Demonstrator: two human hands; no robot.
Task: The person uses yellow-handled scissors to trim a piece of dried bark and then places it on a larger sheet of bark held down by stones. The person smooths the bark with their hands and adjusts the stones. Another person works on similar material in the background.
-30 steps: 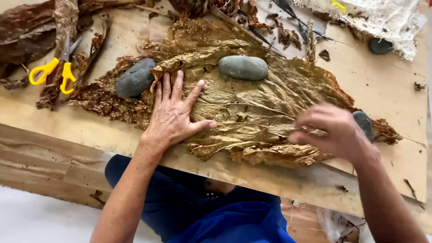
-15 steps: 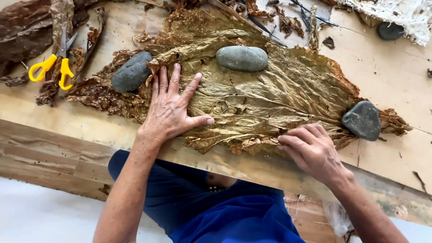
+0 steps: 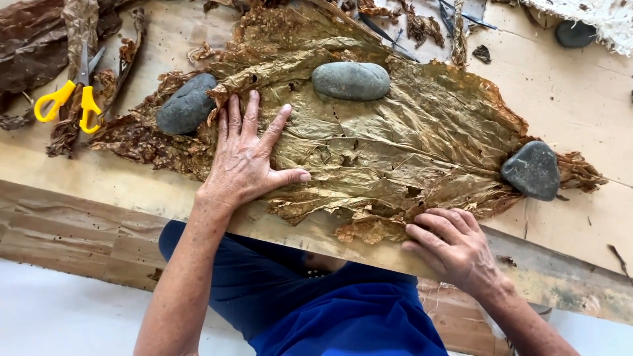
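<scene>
Head view: the left hand (image 3: 245,158) presses flat, fingers spread wide, on the large dried golden-brown leaf (image 3: 395,145) spread over the pale wooden board (image 3: 580,92). The right hand (image 3: 455,247), fingers curled, pinches the leaf's torn near edge. Three grey stones, one oval (image 3: 351,80), weigh it down; a hard tug there would likely rip the brittle leaf.

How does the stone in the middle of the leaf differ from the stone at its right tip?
The middle stone is a smooth, pale grey-green oval lying lengthwise; the right stone is darker, more angular and blocky. The middle one rests on the broad dried leaf, the right one pins its narrow tip. Neither is touched by a hand.
</scene>
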